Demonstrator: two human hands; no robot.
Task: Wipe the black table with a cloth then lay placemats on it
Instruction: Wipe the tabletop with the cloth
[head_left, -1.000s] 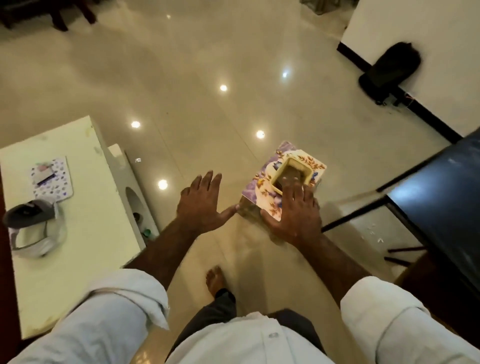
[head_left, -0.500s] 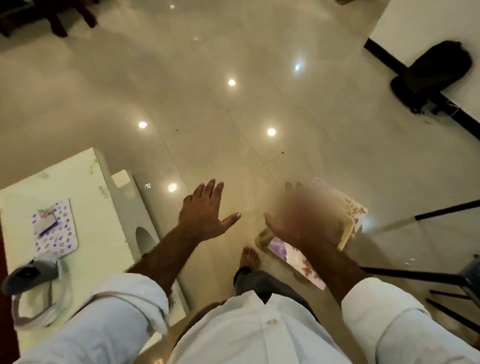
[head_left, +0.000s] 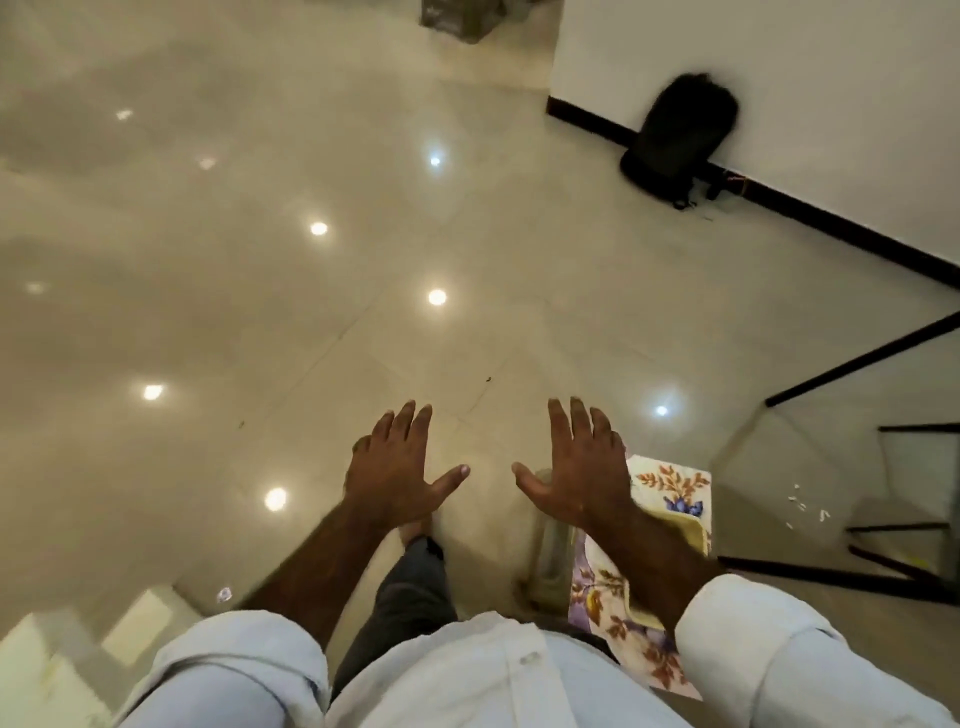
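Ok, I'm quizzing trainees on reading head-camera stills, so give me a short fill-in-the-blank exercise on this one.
1. Both the left hand and the right hand are spread open and hold ____.
2. The floral box stands on the floor under the ____ forearm.
3. The black bag leans against the ____.
4. The person's sleeves are ____ in colour.

Missing words: nothing; right; wall; white
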